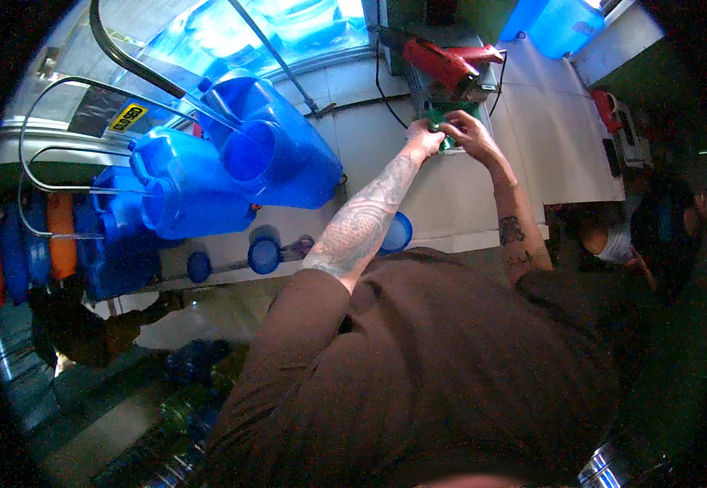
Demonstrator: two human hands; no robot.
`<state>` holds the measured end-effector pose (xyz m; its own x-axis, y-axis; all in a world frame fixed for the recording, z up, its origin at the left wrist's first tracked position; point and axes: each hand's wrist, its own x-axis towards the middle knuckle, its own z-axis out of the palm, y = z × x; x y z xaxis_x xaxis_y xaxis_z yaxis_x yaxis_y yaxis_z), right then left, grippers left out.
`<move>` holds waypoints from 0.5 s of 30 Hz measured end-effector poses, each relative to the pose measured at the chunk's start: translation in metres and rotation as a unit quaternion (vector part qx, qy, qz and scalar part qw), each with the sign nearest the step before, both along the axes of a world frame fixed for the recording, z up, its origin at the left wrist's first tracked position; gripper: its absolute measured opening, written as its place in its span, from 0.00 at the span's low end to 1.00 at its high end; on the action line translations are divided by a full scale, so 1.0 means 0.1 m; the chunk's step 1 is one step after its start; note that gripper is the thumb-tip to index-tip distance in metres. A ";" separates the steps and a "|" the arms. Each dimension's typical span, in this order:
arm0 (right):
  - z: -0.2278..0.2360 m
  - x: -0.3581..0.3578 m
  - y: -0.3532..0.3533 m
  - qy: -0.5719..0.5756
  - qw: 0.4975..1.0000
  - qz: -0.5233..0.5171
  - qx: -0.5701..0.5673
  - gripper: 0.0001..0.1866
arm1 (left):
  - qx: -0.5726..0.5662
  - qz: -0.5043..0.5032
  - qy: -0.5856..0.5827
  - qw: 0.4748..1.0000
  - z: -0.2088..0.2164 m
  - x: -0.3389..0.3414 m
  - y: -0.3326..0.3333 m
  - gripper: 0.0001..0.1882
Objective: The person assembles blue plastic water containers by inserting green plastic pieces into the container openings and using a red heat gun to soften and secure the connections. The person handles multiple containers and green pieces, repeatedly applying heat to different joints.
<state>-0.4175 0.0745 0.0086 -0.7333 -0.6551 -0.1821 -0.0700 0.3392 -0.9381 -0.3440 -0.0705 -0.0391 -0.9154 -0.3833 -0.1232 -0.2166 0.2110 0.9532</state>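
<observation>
Both my hands meet at the far side of the white counter. My left hand (425, 140) is closed at a small green piece (446, 141), whose kind I cannot make out. From the right, my right hand (471, 135) reaches to the same piece with bent fingers pinched on it. Just beyond my hands lies a red tool shaped like a heat gun (443, 65), with a dark cord beside it. My fingers partly hide the green piece.
Blue jugs (288, 154) stand on the counter at left, with thin metal tubes (73, 148) curving into their mouths. Round blue caps (265, 254) lie along the near edge. A blue container (553, 28) stands far right. Another person's arm (597, 237) shows at right.
</observation>
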 end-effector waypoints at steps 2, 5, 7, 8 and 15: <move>0.00 0.02 0.00 0.102 0.989 -0.040 0.100 0.20 | 0.002 0.000 -0.017 1.000 -0.05 -0.04 -0.03 0.13; -0.14 -0.07 0.01 0.235 0.960 -0.113 0.104 0.16 | 0.074 -0.022 -0.016 0.997 -0.11 -0.01 -0.10 0.14; -0.28 -0.18 0.03 0.247 0.952 -0.117 0.135 0.15 | 0.129 -0.004 0.001 0.992 -0.09 0.07 -0.13 0.16; -0.33 -0.25 0.06 0.255 0.949 -0.115 0.148 0.15 | 0.135 0.004 0.006 0.991 -0.05 0.13 -0.13 0.16; -0.73 -0.49 0.14 0.239 0.955 -0.136 0.112 0.14 | 0.247 0.047 0.011 0.968 0.42 0.66 -0.27 0.21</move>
<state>-0.4669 0.0885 -0.0649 -0.9051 -0.4127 0.1021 -0.3525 0.5942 -0.7230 -0.2782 -0.0979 0.0029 -0.8835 -0.3649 -0.2936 -0.1906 -0.2923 0.9371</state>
